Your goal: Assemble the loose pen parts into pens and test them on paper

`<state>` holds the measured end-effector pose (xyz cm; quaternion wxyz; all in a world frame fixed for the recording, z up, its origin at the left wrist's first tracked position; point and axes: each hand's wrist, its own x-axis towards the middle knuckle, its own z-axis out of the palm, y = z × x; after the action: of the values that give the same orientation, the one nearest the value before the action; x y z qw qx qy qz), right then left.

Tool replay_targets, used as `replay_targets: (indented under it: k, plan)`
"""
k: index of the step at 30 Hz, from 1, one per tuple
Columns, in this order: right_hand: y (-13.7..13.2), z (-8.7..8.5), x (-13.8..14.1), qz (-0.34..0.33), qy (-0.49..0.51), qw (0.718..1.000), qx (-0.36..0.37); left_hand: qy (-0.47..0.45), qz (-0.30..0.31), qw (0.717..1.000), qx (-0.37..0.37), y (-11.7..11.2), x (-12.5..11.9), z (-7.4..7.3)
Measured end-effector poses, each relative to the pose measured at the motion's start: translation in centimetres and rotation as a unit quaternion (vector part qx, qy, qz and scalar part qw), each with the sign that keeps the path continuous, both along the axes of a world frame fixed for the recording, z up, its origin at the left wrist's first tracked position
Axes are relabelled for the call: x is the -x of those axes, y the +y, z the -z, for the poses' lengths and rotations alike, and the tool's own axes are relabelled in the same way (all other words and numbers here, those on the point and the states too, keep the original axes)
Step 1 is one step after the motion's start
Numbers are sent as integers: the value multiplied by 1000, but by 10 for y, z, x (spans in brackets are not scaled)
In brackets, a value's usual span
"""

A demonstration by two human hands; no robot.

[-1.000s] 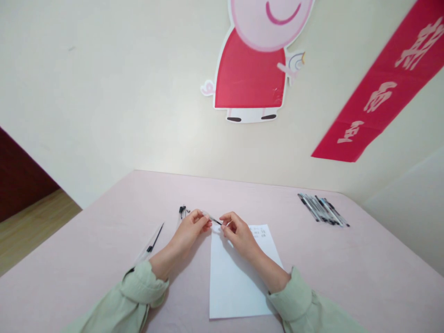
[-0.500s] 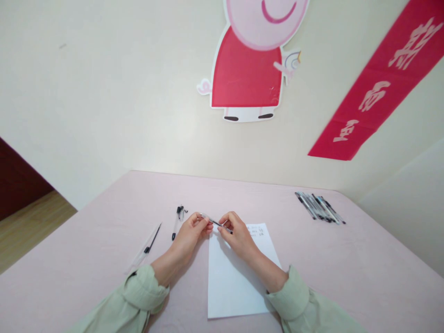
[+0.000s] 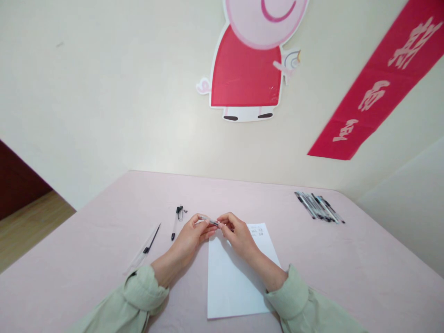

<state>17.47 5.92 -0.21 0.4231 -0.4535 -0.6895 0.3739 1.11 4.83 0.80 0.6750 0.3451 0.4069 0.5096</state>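
Both my hands meet over the top edge of a white sheet of paper (image 3: pixel 232 286). Between them lies a slim pen (image 3: pixel 208 220), pale at its left part and darker toward the right. My left hand (image 3: pixel 192 233) pinches its left part between thumb and fingers. The fingers of my right hand (image 3: pixel 237 231) close round its right end and partly hide it. Some handwriting shows near the paper's upper right corner, beside my right hand.
Left of my hands lie a black-capped clear pen (image 3: pixel 175 224) with small black parts beside it, and a clear plastic sleeve (image 3: pixel 140 256) with a dark refill. Several pens (image 3: pixel 319 208) lie in a row at the back right of the pink-covered table (image 3: pixel 333 277). A wall stands behind.
My hands have drawn closer together along the pen, and less of its dark part shows between them. The things on the table lie as before.
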Motion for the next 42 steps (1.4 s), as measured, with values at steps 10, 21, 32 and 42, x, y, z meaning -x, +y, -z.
replay_targets:
  k: [10,21,32,42]
  plan:
    - [2,1,-1,2,-9,1000,16,-2,-26,1000,0,1,1,0]
    - [12,-7,-12,35,10,999,18,-27,-68,997,14,8,7,1]
    - [17,-3,-16,9,-8,996,93,-42,-33,999,-4,6,6,2]
    - [14,-3,-12,0,52,996,77,-62,-69,996,16,8,7,1]
